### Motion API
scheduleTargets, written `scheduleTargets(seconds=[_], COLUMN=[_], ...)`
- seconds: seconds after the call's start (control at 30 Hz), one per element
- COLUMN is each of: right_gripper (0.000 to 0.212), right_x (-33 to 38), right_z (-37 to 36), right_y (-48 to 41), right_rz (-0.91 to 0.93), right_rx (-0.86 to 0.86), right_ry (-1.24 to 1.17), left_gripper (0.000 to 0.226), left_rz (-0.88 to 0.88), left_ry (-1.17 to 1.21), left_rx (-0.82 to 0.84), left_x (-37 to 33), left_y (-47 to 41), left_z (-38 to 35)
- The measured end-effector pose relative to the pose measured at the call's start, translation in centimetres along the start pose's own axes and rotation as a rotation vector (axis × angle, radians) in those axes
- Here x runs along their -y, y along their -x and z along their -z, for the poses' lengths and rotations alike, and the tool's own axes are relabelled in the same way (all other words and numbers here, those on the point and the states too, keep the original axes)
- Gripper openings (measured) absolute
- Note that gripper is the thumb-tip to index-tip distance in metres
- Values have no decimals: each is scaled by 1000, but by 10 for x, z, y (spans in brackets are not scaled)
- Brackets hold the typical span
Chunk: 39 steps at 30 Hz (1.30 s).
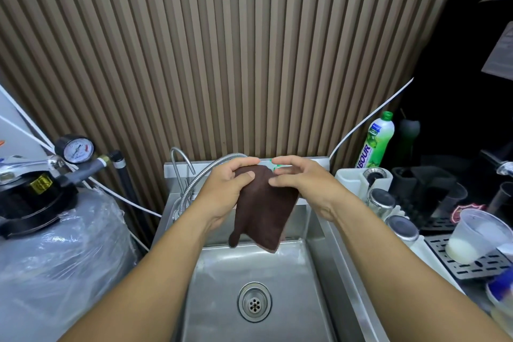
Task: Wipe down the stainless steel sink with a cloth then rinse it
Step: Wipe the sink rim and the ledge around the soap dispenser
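A dark brown cloth (263, 211) hangs above the back of the stainless steel sink (319, 272). My left hand (230, 186) grips the cloth's upper left part between thumb and fingers. My right hand (302, 183) pinches its upper right edge, fingers curled over the top. The cloth's lower corners dangle free over the basin. The drain (254, 302) lies below, in the middle of the basin floor. A curved tap (181, 159) and a flexible metal hose (205, 175) rise at the sink's back left, behind my left hand.
A plastic-wrapped tank (61, 255) with a pressure gauge (74, 148) stands left of the sink. On the right are a green dish-soap bottle (379, 141), glass jars (381, 201), black cups, a drip tray (469, 264) and a plastic cup with milk (472, 239). A ribbed wall is behind.
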State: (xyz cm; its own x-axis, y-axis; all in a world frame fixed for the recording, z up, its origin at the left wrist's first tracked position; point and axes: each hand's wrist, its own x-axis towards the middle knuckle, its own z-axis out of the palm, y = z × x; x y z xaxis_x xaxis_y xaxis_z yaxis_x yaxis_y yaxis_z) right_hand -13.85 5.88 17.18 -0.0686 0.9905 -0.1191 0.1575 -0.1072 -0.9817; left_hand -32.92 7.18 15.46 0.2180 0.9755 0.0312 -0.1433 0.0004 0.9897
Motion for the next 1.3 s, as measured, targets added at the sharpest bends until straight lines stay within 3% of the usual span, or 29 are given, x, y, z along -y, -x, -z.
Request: scheduleTargets(seconds=[0.17, 0.3, 0.37, 0.5, 0.57, 0.7, 0.8, 0.93, 1.1, 1.3], right_gripper=[54, 43, 36, 13, 18, 33, 33, 34, 48, 32], right_x=[-5, -2, 0, 9, 13, 14, 3, -19, -28, -38], right_z=[5, 5, 5, 6, 7, 9, 5, -4, -17, -28], right_y=[0, -4, -8, -9, -9, -12, -14, -19, -13, -9], right_rz=[102, 161, 187, 227, 257, 215, 159, 131, -49, -152], right_rx=[-48, -116, -147, -166, -168, -102, -61, -82, 5, 142], right_ry=[79, 498, 659, 754, 780, 549, 339, 125, -374, -378], left_gripper=[37, 48, 44, 22, 9, 11, 19, 21, 16, 19], left_rz=[64, 66, 77, 70, 53, -14, -128, -135, -92, -45], left_ry=[31, -214, -300, -356, -366, -488, -578, -602, -340, -373], left_rx=[8, 34, 21, -48, -55, -23, -21, -24, -13, -25], left_x=[-6, -10, -14, -22, -25, -30, -31, -22, -10, 2], left_y=[-1, -4, -7, -13, -16, -18, -16, -16, -14, -13], left_z=[5, 10, 14, 19, 21, 27, 27, 25, 26, 26])
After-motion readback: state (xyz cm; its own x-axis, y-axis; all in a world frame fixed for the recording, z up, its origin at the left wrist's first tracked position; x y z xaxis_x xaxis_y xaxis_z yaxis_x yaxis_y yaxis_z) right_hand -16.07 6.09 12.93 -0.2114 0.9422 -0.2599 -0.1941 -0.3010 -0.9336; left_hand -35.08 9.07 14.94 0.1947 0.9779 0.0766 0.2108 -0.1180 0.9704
